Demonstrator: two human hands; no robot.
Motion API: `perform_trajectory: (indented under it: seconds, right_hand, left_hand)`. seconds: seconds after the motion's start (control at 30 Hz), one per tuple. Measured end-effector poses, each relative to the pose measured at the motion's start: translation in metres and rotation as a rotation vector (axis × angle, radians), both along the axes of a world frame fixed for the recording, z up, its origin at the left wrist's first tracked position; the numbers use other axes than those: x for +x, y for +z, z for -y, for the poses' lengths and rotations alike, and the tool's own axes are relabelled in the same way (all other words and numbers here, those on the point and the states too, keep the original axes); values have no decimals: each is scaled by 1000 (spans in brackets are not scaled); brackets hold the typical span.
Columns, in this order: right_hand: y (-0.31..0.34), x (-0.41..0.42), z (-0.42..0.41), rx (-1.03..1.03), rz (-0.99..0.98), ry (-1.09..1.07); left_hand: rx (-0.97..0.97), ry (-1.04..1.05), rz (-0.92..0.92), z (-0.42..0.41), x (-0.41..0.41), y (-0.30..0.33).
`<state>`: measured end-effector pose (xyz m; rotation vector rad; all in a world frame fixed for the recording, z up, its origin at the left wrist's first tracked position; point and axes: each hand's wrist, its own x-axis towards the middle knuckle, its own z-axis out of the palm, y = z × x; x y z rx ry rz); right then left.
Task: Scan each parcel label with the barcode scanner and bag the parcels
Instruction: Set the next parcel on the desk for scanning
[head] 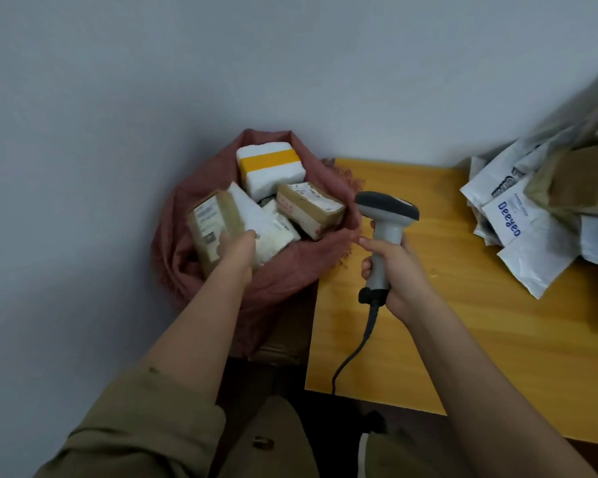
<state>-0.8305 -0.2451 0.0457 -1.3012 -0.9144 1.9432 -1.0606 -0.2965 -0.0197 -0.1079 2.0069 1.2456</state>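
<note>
1. Gripping the handle of the barcode scanner (384, 232), the right hand (399, 270) is wrapping its fingers tightly around it; the scanner head is sitting at 12 o'clock from the hand, and the cable (354, 346) is trailing toward 6 o'clock.
2. The hand and scanner are hovering over the near-left part of the yellow table (463, 322).
3. At 9 o'clock from the scanner, the left hand (237, 248) is reaching into the reddish bag (280, 281), its fingers pressing on a brown parcel (213, 225) whose label is facing up; whether they are closing around it cannot be told.
4. Beyond, inside the bag, a taped brown box (309, 208) is lying at 3 o'clock from the held parcel, with a white foam box (270, 167) carrying a yellow band at 12 o'clock.
5. At 3 o'clock on the table, a pile of white mailer pouches (529, 232) and a cardboard box (580, 181) are resting, well apart from the scanner.
</note>
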Motion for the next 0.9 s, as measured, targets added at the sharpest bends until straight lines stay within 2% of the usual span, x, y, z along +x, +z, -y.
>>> perform_trajectory:
  seconds: [0.1,0.33,0.63,0.9]
  right_hand:
    - [4,22,-6,10,21,-59]
    - [9,94,-19,19,36,-284]
    - [61,219,-41,127,139,-641]
    - [102,345,-107,270,93,-664]
  left_hand:
    - [-26,-63,9,-20,20,-6]
    - [-153,-210,-340,-73,90,1]
    - [73,-535,-366,-149,223,34]
    - [318,-812,-305,-228,379,69]
